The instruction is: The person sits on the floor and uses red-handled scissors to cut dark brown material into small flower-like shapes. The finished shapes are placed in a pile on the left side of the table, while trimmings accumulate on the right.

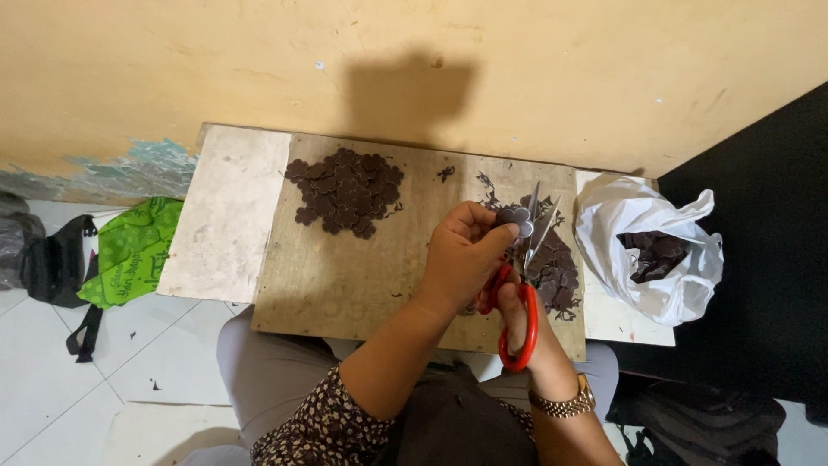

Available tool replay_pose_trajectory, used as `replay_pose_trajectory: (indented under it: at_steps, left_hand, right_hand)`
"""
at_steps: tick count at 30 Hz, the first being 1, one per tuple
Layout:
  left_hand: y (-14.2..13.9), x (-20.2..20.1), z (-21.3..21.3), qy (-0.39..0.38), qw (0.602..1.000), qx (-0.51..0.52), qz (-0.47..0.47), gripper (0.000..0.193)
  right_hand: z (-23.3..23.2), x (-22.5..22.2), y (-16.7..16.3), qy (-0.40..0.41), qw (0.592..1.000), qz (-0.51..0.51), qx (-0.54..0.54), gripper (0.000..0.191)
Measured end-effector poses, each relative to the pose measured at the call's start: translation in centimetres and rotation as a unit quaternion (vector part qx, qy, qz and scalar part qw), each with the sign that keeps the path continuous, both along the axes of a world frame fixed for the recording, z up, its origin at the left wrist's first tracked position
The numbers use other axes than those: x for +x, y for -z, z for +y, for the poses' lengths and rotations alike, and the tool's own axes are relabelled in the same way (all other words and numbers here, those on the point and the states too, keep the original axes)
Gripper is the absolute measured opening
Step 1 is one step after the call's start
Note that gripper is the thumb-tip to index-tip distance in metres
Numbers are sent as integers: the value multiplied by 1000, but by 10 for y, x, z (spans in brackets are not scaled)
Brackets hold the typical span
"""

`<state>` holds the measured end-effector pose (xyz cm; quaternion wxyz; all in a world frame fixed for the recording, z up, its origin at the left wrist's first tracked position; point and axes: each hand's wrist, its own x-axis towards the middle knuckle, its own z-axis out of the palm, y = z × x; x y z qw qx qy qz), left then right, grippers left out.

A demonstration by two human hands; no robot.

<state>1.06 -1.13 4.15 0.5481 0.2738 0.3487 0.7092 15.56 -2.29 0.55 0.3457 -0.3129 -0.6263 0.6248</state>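
Head view: flower cutout (516,216) pinched in left hand (461,259) fingers (496,235), scissors (522,285) beside.

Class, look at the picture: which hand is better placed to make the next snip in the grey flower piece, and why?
Probably the right hand: it holds the red-handled scissors, blades open at the flower piece. The left hand is busy pinching that piece.

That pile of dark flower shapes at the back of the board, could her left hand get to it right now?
Probably yes. The pile of flower shapes lies in the open on the wooden board, with nothing between it and the left hand. But that hand is pinching a flower piece by the scissors, so it isn't free.
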Motion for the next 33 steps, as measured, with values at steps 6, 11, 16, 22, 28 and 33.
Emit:
replay_pose_trajectory:
  at_steps: [6, 11, 16, 22, 28, 33]
  left_hand:
    - [-8, 0, -2, -7, 1000, -15, 23, 13]
    - [-7, 2, -2, -24, 999, 0, 37, 13]
    - [-6, 2, -1, -23, 999, 3, 24, 14]
    - [-7, 2, -3, -25, 999, -22, 35, 15]
    - [-4, 2, -3, -32, 999, -14, 40, 14]
    - [-1, 0, -1, -36, 998, -7, 43, 13]
  right_hand:
    - [1, 4, -3, 1, 999, -40, 17, 60]
    - [1, 4, -3, -11, 999, -30, 37, 67]
    - [1, 4, -2, 11, 998, -54, 35, 63]
    - [2, 2, 5, 26, 998, -50, -30, 70]
    - [-1, 1, 11, 33, 999, -13, -1, 80]
    - [-1, 0, 10, 17, 999, 22, -24, 75]
